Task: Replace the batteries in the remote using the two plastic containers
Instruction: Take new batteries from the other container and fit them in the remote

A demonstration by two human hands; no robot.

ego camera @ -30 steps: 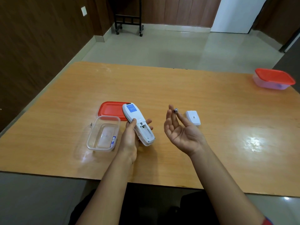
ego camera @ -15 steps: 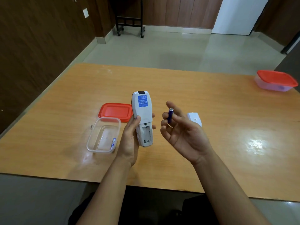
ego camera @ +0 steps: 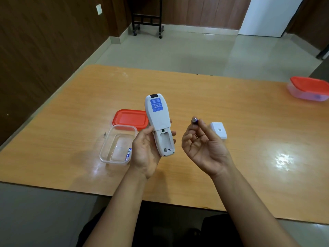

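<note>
L hand (ego camera: 146, 150) wraps remote (ego camera: 160, 125), back up, bay (ego camera: 164, 141) empty. R hand (ego camera: 203, 147) pinches 1 battery (ego camera: 194, 120) at fingertips, beside remote. Best: check +/- marks, seat spring end 1st, press flat.

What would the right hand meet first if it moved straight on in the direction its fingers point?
Probably nothing: the right hand, pinching the battery, points away across bare table, passing between the remote and the white battery cover. Depth is hard to judge, so the remote could be close.
</note>
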